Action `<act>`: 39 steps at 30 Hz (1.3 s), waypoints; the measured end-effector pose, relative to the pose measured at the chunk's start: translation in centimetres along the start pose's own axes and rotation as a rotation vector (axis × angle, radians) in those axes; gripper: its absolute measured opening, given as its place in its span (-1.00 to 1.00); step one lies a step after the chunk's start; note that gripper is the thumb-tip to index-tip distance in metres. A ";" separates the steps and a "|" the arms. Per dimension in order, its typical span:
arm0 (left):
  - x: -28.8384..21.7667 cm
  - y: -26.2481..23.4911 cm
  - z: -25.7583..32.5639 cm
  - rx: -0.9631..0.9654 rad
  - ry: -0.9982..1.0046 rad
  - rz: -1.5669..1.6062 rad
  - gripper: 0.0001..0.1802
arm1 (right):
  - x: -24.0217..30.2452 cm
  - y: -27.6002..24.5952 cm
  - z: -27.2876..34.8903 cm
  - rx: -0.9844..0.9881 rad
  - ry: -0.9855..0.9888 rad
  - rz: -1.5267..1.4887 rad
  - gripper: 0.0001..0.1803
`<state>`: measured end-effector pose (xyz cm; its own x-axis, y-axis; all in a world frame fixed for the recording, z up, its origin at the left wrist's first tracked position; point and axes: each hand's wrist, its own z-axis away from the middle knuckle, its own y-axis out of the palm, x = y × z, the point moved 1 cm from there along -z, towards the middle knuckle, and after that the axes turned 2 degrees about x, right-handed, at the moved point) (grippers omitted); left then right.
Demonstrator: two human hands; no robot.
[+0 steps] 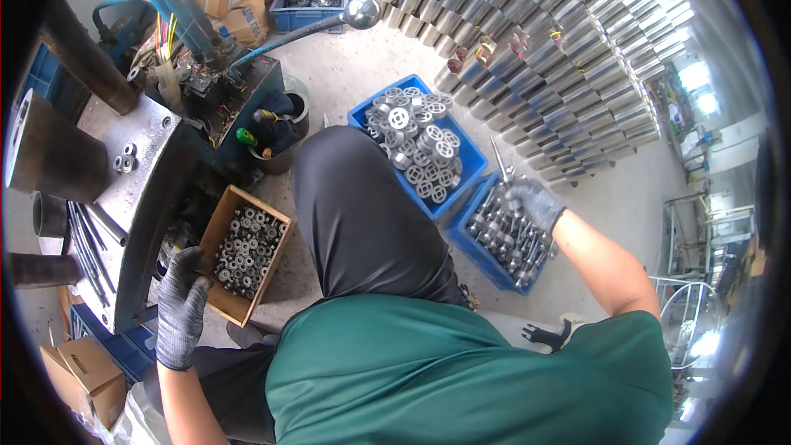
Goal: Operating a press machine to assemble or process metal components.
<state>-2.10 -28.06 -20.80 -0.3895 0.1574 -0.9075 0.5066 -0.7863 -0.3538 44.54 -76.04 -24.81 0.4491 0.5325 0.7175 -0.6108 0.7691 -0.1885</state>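
Note:
My right hand [534, 202], in a grey work glove, is closed at the far end of a blue crate [527, 287] filled with metal shafts [507, 239]. A thin metal shaft [498, 156] sticks up from its fingers, tilted. At the left, my gloved left hand [181, 309] reaches beside a wooden box [233, 306] and the dark lower part of a machine. Its thumb stands apart from the fingers, and I see nothing held there; the fingertips are partly lost against the dark. Small metal rings [245, 254], perhaps bearings, fill the wooden box.
A second blue crate [470, 144] holds round slotted metal parts [416, 140]. Stacked shiny cylinders [535, 49] line the far right. The machine's metal table [148, 144] carries several rings and rods. A ball-ended lever [361, 13] juts over the floor, past a dark bucket [284, 148].

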 end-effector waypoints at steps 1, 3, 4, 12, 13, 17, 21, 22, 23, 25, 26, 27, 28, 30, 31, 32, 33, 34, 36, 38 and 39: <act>-0.2 0.1 0.1 0.015 0.003 -0.045 -0.53 | -1.8 -2.0 -0.4 -0.011 0.016 0.085 -0.81; -0.1 0.4 0.0 0.032 0.008 -0.092 -0.51 | -6.6 -6.5 -1.8 -0.053 0.022 0.171 -0.78; 0.5 0.3 0.1 0.039 0.009 -0.101 -0.52 | -9.9 -9.8 -3.3 -0.007 -0.042 0.434 -0.76; 2.8 1.5 -0.9 0.169 -0.028 -0.218 -0.57 | -26.6 -22.6 -4.7 0.269 -0.260 1.253 -0.88; 2.2 1.1 -0.1 0.167 -0.049 -0.284 -0.58 | -24.1 -19.9 -4.9 0.303 -0.282 1.236 -0.88; 3.8 1.7 -1.0 0.230 -0.059 -0.339 -0.58 | -20.7 -13.8 -1.8 0.401 -0.417 1.497 -0.72; 6.0 1.8 -1.2 0.228 -0.065 -0.364 -0.58 | -14.2 -8.9 0.0 0.413 -0.401 1.862 -0.56; 5.7 2.1 -1.4 0.234 -0.097 -0.361 -0.57 | -13.6 -8.8 -0.6 0.331 -0.519 1.881 -0.53; 5.6 2.2 -1.3 0.239 -0.130 -0.358 -0.57 | -13.2 -8.6 -1.0 0.248 -0.637 1.894 -0.50; 6.7 2.1 -1.4 0.240 -0.128 -0.340 -0.57 | -14.6 -10.0 -2.1 -0.010 -0.595 1.816 -0.41; 6.9 2.0 -1.5 0.241 -0.122 -0.343 -0.57 | -15.4 -10.5 -2.8 -0.110 -0.560 1.675 -0.44; 7.1 2.0 -1.5 0.243 -0.116 -0.346 -0.57 | -16.2 -11.0 -3.4 -0.206 -0.524 1.532 -0.48; 6.9 1.9 -1.5 0.244 -0.112 -0.356 -0.57 | -16.1 -10.7 -3.5 -0.199 -0.527 1.532 -0.48; 6.7 1.7 -1.4 0.233 -0.107 -0.359 -0.58 | -15.9 -10.4 -3.5 -0.313 -0.365 1.399 -0.54; 6.6 1.7 -1.4 0.227 -0.093 -0.359 -0.58 | -16.0 -10.4 -3.7 -0.311 -0.366 1.403 -0.54; 6.5 1.7 -1.5 0.225 -0.095 -0.356 -0.58 | -16.3 -10.6 -4.0 -0.361 -0.393 1.352 -0.53; 6.4 1.6 -1.5 0.223 -0.093 -0.365 -0.58 | -16.5 -10.7 -4.4 -0.409 -0.419 1.301 -0.52; 6.4 1.5 -1.5 0.219 -0.091 -0.378 -0.59 | -16.8 -10.5 -5.0 -0.406 -0.422 1.301 -0.52; 7.3 1.3 -1.4 0.213 -0.098 -0.374 -0.59 | -17.6 -10.0 -6.3 -0.601 -0.371 1.281 -0.50; 7.7 1.2 -1.3 0.207 -0.106 -0.374 -0.60 | -18.3 -9.3 -7.6 -0.739 -0.302 1.248 -0.48; 7.7 1.2 -1.2 0.203 -0.100 -0.396 -0.60 | -18.8 -8.9 -8.3 -0.734 -0.305 1.246 -0.48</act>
<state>-3.54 -27.10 -28.50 -0.6004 0.4189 -0.6812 0.1464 -0.7798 -0.6086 46.96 -89.99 -42.12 -0.3134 0.9474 -0.0654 0.0097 -0.0657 -0.9978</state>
